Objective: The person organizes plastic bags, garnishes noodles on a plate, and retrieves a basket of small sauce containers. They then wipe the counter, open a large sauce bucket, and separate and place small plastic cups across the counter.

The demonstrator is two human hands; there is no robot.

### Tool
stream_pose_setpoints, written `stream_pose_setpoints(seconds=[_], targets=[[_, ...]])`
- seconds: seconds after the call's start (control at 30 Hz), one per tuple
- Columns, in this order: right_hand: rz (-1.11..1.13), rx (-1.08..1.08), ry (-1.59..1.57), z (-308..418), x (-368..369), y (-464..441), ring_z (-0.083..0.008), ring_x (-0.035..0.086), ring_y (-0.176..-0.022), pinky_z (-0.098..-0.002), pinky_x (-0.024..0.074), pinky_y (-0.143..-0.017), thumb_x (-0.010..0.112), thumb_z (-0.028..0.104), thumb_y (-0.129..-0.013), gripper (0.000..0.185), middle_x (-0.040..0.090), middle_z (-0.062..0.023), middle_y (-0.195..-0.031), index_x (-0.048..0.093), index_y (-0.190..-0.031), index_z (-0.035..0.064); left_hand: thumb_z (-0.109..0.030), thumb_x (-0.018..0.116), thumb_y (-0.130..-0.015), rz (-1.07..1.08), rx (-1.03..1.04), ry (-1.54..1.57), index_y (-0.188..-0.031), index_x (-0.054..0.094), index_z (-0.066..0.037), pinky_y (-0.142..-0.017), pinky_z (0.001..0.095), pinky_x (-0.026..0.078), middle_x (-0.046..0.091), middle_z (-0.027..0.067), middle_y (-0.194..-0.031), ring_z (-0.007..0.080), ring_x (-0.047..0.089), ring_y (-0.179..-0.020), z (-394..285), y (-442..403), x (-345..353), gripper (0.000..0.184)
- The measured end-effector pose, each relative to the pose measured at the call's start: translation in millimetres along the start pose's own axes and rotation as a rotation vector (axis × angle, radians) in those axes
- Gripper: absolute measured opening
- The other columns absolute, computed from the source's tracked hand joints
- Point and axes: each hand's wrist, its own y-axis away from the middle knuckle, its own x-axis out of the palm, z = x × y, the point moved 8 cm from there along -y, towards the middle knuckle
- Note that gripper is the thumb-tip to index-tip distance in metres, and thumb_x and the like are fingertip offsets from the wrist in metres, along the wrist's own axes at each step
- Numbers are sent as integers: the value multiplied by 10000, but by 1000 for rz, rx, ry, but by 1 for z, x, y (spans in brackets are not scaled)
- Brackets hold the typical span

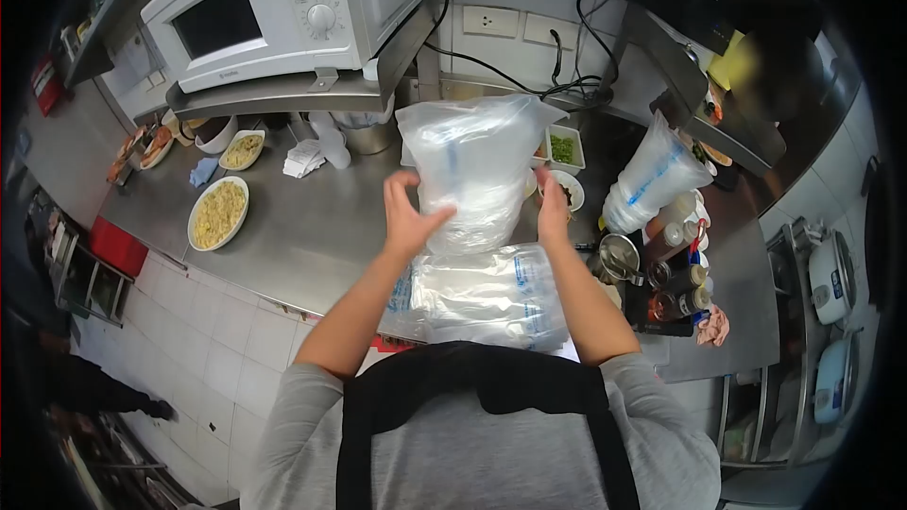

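Bag (482,165), clear plastic, one: it is standing roughly upright over the bench (316,222), between my hands, its lower end meeting the far edge of a flat pack (477,297).

Left hand (416,217), one: fingers are spreading in a loose curve, thumb overlapping the bag's front; no firm hold is showing.

Right hand (551,212), one: it is flanking the other side, half-unfurled and blurred; I cannot tell whether it is touching.

Handling, as I am judging it: light, soft, probably slippery, more prone to creasing or sliding than breaking. The bunched lower sides are offering the best hold, both palms pressing inward; the flared top is looking floppier.

Count: plastic bundles, three: the bag, the flat pack, and a second bag (652,184) leaning at right. Noodle dishes, two: one large (219,214), one small (243,150). Microwave (255,14), one. Bottles (666,241) are crowding together at right, too overlapped for counting.
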Motion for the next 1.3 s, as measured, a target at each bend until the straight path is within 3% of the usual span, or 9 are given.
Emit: stream_pose_setpoints(seconds=[0.1, 0.2, 0.3, 0.5, 0.67, 0.87, 1.07, 1.17, 1.3], targets=[[113, -72, -201, 60, 32, -48, -264, 457, -1203, -331, 337, -1009, 290, 481, -987, 613, 474, -155, -1332, 445, -1305, -20, -261, 864, -585, -69, -204, 472, -1238, 360, 13, -944, 396, 417, 500, 210, -1191, 346, 508, -1102, -46, -39, 1, 870], [48, 8, -233, 39, 52, -56, -230, 461, -1180, -323, 336, -1007, 285, 530, -976, 679, 484, -136, -1313, 415, -1317, -42, -262, 866, -585, -111, -294, 274, -1248, 379, 1, -910, 373, 448, 568, 200, -1154, 308, 572, -1044, -33, -30, 20, 864], [-34, -67, -110, 42, 56, -30, -255, 509, -1098, -336, 369, -970, 343, 516, -968, 650, 542, -166, -1189, 423, -1295, -40, -273, 874, -577, -50, -56, 176, -1253, 402, -12, -917, 354, 446, 586, 181, -1155, 259, 578, -1055, -20, -15, 28, 865], [237, -26, 51, 56, 25, 11, -219, 577, -1001, -308, 439, -893, 626, 367, -871, 602, 593, -135, -1101, 417, -1323, 30, -211, 863, -600, 502, -264, 517, -1305, 363, -3, -974, 344, 399, 534, 141, -1225, 237, 515, -1146, 20, -21, 43, 890], [352, -213, -301, 126, 16, -25, -186, 577, -990, -309, 459, -895, 781, 219, -722, 681, 590, -87, -1130, 454, -1298, 57, -173, 783, -701, 139, -261, 542, -1379, 278, -27, -1035, 341, 319, 401, 151, -1344, 246, 406, -1237, 19, 1, 10, 858], [431, 157, -260, 100, 66, -9, -168, 558, -1016, -320, 458, -888, 805, 161, -666, 690, 589, -76, -1104, 469, -1257, 47, -129, 665, -816, 18, -539, 668, -1382, 256, -20, -1055, 331, 282, 365, 144, -1364, 237, 372, -1254, 85, 72, 57, 707], [258, -171, 75, 150, 63, 40, -166, 595, -937, -298, 477, -832, 858, 230, -611, 609, 620, -82, -1006, 545, -1096, 37, -153, 545, -909, 73, -646, 873, -1387, 256, -43, -1043, 340, 314, 397, 104, -1368, 219, 409, -1235, 70, 89, 52, 569], [280, -385, 246, 174, 71, 69, -206, 609, -929, -299, 475, -831, 861, 268, -590, 609, 618, -105, -1007, 556, -1065, 41, -231, 501, -933, 97, -830, 1292, -1405, 245, -90, -1041, 360, 321, 402, 79, -1375, 223, 422, -1232, 64, 112, 61, 555], [247, -476, 653, 199, 58, 61, -283, 613, -915, -304, 474, -837, 857, 295, -569, 613, 616, -126, -990, 565, -1052, 55, -313, 479, -936, 163, -905, 1061, -1425, 210, -188, -970, 410, 356, 379, 52, -1393, 227, 425, -1220, 68, 115, 55, 572]])
